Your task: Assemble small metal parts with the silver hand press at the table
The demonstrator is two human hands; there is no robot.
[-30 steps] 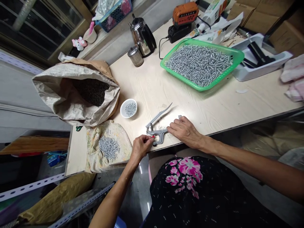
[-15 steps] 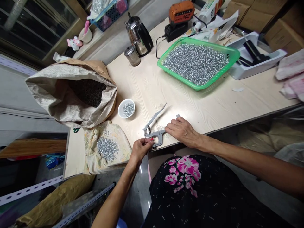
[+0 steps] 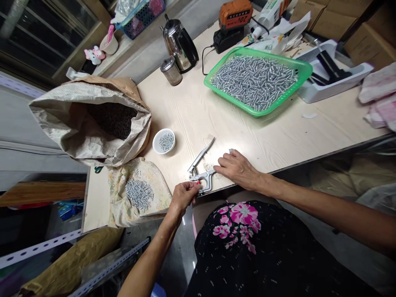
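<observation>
Grey snap-fastener pliers (image 3: 209,181) lie at the table's front edge, one handle standing up and a spring near the hinge. My right hand (image 3: 239,170) is closed around the other handle, whose grey end peeks out past the fingers. At the jaws, my left hand (image 3: 185,194) has thumb and fingertips pinched together beside a small red part (image 3: 199,182). Whatever those fingertips hold is too small or hidden to name. Left of the pliers stand a small white bowl (image 3: 156,147) of silvery metal pins and a floral cloth (image 3: 161,192) bearing a pile of similar pins (image 3: 139,194).
A green basket (image 3: 272,108) full of metal pins stands at the back, beside a white tray (image 3: 337,90) with black items. An open sack (image 3: 68,123) of dark pieces is on the left. Behind are a kettle (image 3: 179,43), a metal canister (image 3: 171,72) and an orange battery (image 3: 235,15) on its charger.
The pliers' raised handle has dipped slightly toward the handle in my right hand. Both hands stay in nearly the same place, and the view has shifted a little.
</observation>
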